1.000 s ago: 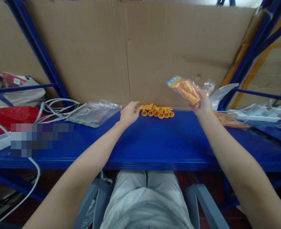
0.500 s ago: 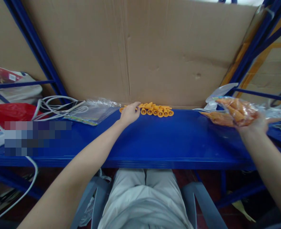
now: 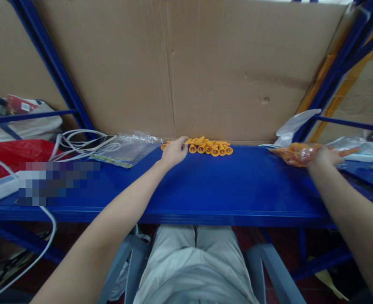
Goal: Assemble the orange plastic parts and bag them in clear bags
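Note:
A row of small yellow cone-shaped pieces (image 3: 208, 147) lies along the back of the blue table, several with their round flared ends facing me. My left hand (image 3: 175, 151) rests over the left part of this row. Its fingers are curled in at the pieces, and what they pinch, if anything, is hidden. At the right, my right hand (image 3: 325, 157) is closed on a clear plastic bag (image 3: 295, 154) of orange pieces, low at the tabletop. Part of the bag is hidden behind the hand, and something orange sticks out to its right.
A flat clear plastic bag (image 3: 126, 150) and coiled white cable (image 3: 78, 143) lie left of the row. Further left is a red bag (image 3: 21, 154). Cardboard (image 3: 221, 71) stands behind the blue table (image 3: 211, 185). Blue posts (image 3: 51, 63) rise at both sides.
My right hand has lowered the bag of orange pieces toward the tabletop and moved slightly left. My left hand has stayed at the row of yellow pieces. The view has shifted slightly.

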A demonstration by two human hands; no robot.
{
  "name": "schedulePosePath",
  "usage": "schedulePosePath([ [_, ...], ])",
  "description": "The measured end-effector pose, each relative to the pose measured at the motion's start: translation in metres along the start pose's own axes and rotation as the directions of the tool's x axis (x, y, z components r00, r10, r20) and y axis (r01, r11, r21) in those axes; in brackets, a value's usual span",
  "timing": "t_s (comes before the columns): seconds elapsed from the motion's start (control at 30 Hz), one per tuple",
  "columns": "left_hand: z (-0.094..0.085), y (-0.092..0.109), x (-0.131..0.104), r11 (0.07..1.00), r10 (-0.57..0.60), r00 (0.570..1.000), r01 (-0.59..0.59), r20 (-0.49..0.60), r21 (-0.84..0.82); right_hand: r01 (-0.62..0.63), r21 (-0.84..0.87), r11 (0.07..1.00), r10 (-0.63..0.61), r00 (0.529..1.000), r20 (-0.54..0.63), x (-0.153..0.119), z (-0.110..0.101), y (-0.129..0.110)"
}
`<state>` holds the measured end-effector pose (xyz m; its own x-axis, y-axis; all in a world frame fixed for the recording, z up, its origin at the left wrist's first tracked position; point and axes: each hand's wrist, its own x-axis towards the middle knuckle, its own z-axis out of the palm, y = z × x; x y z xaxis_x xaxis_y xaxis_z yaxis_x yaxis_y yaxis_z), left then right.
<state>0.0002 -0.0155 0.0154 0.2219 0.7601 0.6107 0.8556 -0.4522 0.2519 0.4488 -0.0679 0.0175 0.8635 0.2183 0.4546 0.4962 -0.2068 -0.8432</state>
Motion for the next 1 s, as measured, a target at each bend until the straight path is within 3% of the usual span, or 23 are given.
schedulePosePath([
  [0.07, 0.000, 0.000, 0.000, 1.000, -0.007, 1.000, 0.007, 0.003, -0.003, -0.334, -0.059, 0.941, 0.328, 0.941, -0.086, -0.012, -0.006, -0.001],
  [0.1, 0.000, 0.000, 0.000, 1.000, -0.010, 1.000, 0.010, 0.007, -0.005, -0.313, -0.117, 0.943, 0.302, 0.948, -0.105, -0.019, -0.010, -0.001],
  [0.17, 0.000, 0.001, 0.000, 1.000, -0.015, 1.000, 0.015, 0.013, -0.012, -0.111, -0.234, 0.966, 0.091, 0.991, -0.097, -0.030, -0.018, 0.000],
  [0.23, -0.001, 0.002, -0.001, 1.000, -0.016, 1.000, 0.016, 0.017, -0.016, 0.066, -0.314, 0.947, -0.086, 0.995, -0.050, -0.036, -0.024, 0.000],
  [0.27, -0.001, 0.002, -0.001, 1.000, -0.017, 1.000, 0.017, 0.018, -0.014, 0.106, -0.352, 0.930, -0.116, 0.993, -0.009, -0.038, -0.026, -0.001],
  [0.4, -0.003, 0.004, -0.002, 1.000, -0.021, 0.999, 0.021, 0.031, -0.002, 0.110, -0.526, 0.843, -0.010, 0.982, 0.189, -0.035, -0.026, -0.007],
  [0.63, -0.002, 0.003, -0.001, 1.000, -0.012, 0.999, 0.012, 0.033, 0.009, 0.181, -0.637, 0.749, 0.056, 0.941, 0.334, -0.028, -0.026, -0.009],
  [0.8, 0.000, 0.001, -0.001, 1.000, -0.006, 1.000, 0.005, 0.028, 0.014, 0.198, -0.654, 0.730, 0.040, 0.943, 0.330, -0.034, -0.027, -0.009],
  [1.0, 0.002, -0.002, 0.000, 0.999, -0.004, 0.999, 0.003, 0.039, 0.035, 0.313, -0.626, 0.714, -0.118, 0.935, 0.334, -0.045, -0.028, -0.011],
])
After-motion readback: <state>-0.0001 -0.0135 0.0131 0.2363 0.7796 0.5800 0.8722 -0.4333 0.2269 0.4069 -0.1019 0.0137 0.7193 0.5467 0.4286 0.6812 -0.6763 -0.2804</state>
